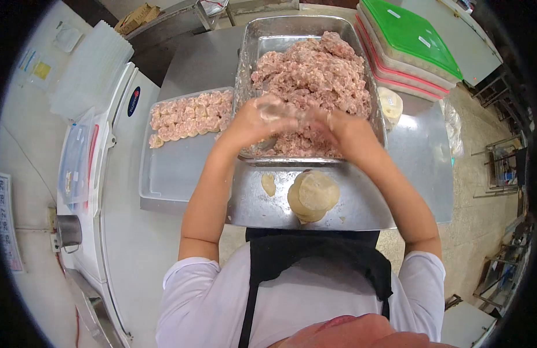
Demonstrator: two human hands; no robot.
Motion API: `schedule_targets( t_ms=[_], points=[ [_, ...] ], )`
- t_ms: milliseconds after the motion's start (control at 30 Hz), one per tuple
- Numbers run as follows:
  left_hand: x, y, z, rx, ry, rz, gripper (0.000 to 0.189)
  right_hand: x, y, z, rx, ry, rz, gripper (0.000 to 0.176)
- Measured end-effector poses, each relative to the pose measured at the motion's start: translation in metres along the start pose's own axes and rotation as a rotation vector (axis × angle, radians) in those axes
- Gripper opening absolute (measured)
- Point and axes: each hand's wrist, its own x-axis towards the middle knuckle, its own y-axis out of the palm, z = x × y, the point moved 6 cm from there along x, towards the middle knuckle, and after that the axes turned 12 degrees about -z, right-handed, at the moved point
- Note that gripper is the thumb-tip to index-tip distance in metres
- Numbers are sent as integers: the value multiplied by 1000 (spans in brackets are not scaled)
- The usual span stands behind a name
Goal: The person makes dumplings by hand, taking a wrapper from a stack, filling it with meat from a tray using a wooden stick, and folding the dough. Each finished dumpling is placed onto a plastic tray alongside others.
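Observation:
Both hands come together above a deep metal tray (310, 160) heaped with ground meat filling (320, 72). My left hand (259, 123) is on the tray's left side, its fingers curled inward around something blurred and greyish that I cannot make out. Opposite it, my right hand (345, 132) bends toward the left hand, fingertips smeared by motion. A stack of round dumpling wrappers (315, 195) lies on the metal table in front of the tray, with one loose wrapper piece (269, 185) beside it. Rows of filled dumplings (190, 116) sit in a clear plastic tray to the left.
Lidded containers with a green lid (416, 35) are stacked at the back right. More pale wrappers (390, 106) lie beside the metal tray's right wall. A white freezer (126, 191) and stacked clear plastic containers (91, 72) stand on the left. The metal table (422, 168) extends rightward.

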Motion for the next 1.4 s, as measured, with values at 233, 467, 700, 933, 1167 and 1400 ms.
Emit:
schedule_targets(
  t_ms=[233,467,700,933,1167,1400],
  points=[
    [-25,-19,-29,-297,-74,66,50,-19,-27,-56,44,285,130,27],
    [-26,9,-80,132,532,86,38,-30,-24,-16,578,230,105,30],
    [-23,14,-74,182,345,38,46,-28,-61,-2,148,127,-13,25],
    [-36,18,-73,-29,329,19,34,-25,-79,1,281,125,-21,31],
    [-39,-60,-30,-40,201,-201,32,-15,3,-38,309,225,70,36],
    [-102,-177,101,413,-284,-420,41,-21,31,-57,365,324,-31,33]
  ],
)
